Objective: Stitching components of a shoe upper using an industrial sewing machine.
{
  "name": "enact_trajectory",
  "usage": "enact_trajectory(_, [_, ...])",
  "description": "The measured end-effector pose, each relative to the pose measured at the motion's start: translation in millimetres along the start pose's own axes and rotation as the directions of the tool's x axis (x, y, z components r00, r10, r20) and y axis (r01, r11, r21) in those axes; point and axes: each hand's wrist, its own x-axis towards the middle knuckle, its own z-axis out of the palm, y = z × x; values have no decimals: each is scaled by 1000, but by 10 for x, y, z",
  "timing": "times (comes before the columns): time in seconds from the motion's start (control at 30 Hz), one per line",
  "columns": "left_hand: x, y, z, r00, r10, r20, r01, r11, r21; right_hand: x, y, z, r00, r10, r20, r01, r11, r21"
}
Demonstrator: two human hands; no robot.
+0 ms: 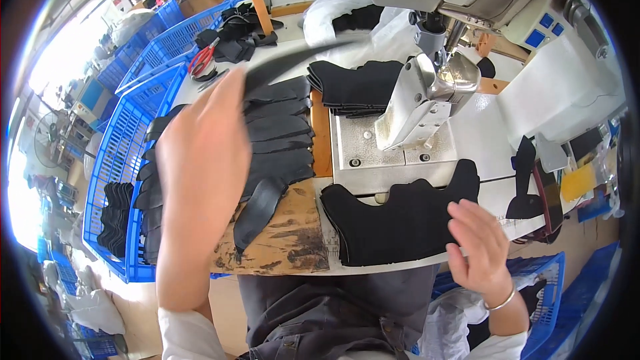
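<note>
My left hand (203, 147), smeared by motion, is raised over the left of the table. A dark, curved leather-like strip (287, 63), also blurred, stretches rightward from its fingers, which are closed on it. Under and beside this hand lie rows of similar black strips (283, 130); one loose strip (260, 210) rests on the worn brown board (293, 247). My right hand (481, 247) is open, its fingers stretched out at the right edge of a black cut fabric piece (400, 220). That piece lies flat before the sewing machine (423, 100); whether fingertips touch it, I cannot tell.
Behind the machine bed sits a stack of black pieces (357, 83). Red-handled scissors (203, 59) lie at the back left, near black scraps (237, 33). Blue crates (110, 193) flank the table on the left, and another blue crate (553, 293) stands below right.
</note>
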Motion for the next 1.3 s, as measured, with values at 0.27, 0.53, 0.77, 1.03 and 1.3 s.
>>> enact_trajectory(0.27, [492, 355, 1616, 745, 512, 427, -455, 859, -236, -54, -250, 241, 999, 19, 44, -25, 991, 129])
enact_trajectory(0.53, [-56, -55, 743, 912, 299, 280, -237, 943, -235, -184, -246, 239, 996, 72, 48, -79, 983, 167])
enact_trajectory(0.77, [-1006, -315, 406, 887, -51, 459, 91, 994, -67, -58, -322, 375, 1000, 10, 19, -14, 971, 240])
enact_trajectory(1.03, [-1192, -511, 211, 949, -316, -5, 288, 871, -397, 0, -501, 388, 999, 9, 38, -21, 951, 308])
enact_trajectory(1.3, [-1215, 334, -37, 759, -304, 576, 434, -424, -795, 342, -830, 484, 918, 392, 53, -306, 620, 722])
